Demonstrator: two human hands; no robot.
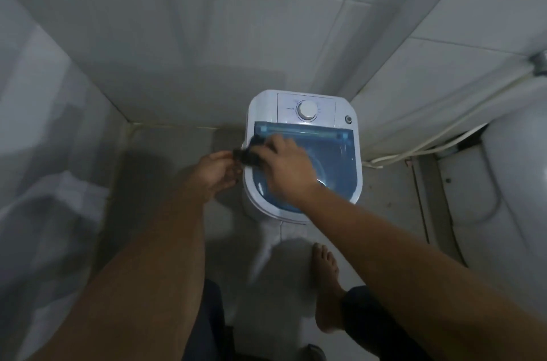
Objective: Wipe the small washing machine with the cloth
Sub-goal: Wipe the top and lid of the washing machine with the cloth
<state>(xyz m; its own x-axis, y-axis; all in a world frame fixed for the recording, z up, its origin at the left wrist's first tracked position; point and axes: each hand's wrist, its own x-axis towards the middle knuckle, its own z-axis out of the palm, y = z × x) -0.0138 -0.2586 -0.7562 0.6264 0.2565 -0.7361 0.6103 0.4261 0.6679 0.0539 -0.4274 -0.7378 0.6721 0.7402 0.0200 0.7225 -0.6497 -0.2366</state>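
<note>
Standing nearest, a bare foot point(325, 283) rests on the floor below the right hand point(285, 167). Both hands grip a dark cloth point(248, 153), the left hand point(217, 172) pinching its end, at the left edge of the small washing machine point(305, 153). Beyond them sits its white dial point(307, 110).

The right hand point(284, 165) is covering part of the blue lid point(334, 153) and most of the blurred dark cloth point(250, 155); the dial point(307, 109) markings are reading too small.
</note>
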